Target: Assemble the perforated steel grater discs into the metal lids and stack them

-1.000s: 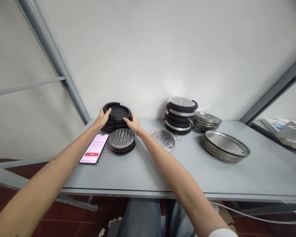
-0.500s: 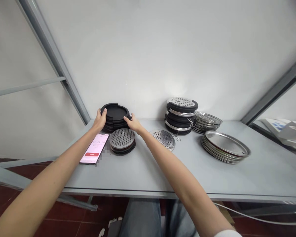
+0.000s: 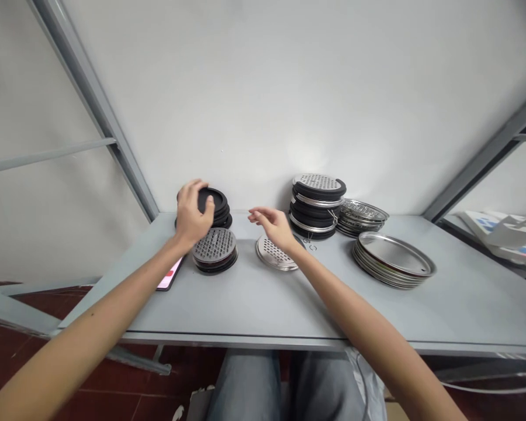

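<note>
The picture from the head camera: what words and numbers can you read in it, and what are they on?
None can be read.
Phone: mostly covered; the bit of screen showing has a red patch but no readable text.
White printed things on the right: blue and red patches, too blurred to read.
Black stack: no lettering I can make out.

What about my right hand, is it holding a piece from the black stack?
No, the right hand has nothing in its grasp and is apart from the black stack.
</note>
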A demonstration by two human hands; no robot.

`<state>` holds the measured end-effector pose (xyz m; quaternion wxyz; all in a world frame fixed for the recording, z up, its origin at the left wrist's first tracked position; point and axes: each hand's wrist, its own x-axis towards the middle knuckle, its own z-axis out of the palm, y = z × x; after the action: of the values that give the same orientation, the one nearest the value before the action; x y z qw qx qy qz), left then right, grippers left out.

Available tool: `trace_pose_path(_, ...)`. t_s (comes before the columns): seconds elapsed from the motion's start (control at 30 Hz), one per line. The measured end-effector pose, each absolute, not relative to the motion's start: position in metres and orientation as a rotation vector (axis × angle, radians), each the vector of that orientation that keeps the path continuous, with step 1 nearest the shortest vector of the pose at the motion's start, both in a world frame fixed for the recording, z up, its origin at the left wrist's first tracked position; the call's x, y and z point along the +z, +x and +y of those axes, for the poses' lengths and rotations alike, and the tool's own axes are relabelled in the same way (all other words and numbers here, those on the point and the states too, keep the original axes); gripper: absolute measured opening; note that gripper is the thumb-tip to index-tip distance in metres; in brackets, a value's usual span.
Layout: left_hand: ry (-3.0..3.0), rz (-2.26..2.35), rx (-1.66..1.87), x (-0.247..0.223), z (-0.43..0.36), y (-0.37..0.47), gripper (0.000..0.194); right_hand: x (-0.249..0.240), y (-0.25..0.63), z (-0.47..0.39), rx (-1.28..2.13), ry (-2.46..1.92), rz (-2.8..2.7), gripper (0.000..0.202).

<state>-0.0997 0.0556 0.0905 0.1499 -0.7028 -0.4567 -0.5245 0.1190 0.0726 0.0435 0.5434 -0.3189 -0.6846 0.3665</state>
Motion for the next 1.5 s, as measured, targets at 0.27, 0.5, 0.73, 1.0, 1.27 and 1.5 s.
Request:
trace_pose_path(0.27,-2.884,-1.310,-0.991,0.037,0.015,0.015,0.038,0.008,0.241,0.034,0.415,-1.033,-1.614,0.026)
trace_pose_path(0.5,-2.812,-1.532,-0.855,-0.011,0.035,0.035,0.057,-0.012,0.269,0.038,0.251,-1.254,-1.746,0.026)
trace_pose_path(0.73,-2.850,-1.512,-0.855,-0.018,0.035,0.024,0.051,-0.017,0.267,0.043,0.208,-1.324,-1.928,0.022)
trace_pose_path(1.0,-2.762,-1.116,-1.176,0.023,-0.030,0.009,0.040,-0.024,0.272,0.043,0.250,-1.340,-1.905,0.024)
trace_pose_path(1.27,-1.885,-2.170,-0.855,0.031,-0.018,-0.182,0.040,-0.023,0.266,0.041,0.241,-1.315,-1.909,0.024)
trace_pose_path(1.5,-2.171,-2.368,-0.312,0.016,0.018,-0.237,0.068,-0.025,0.268,0.043,0.234,-1.367,-1.904,0.024)
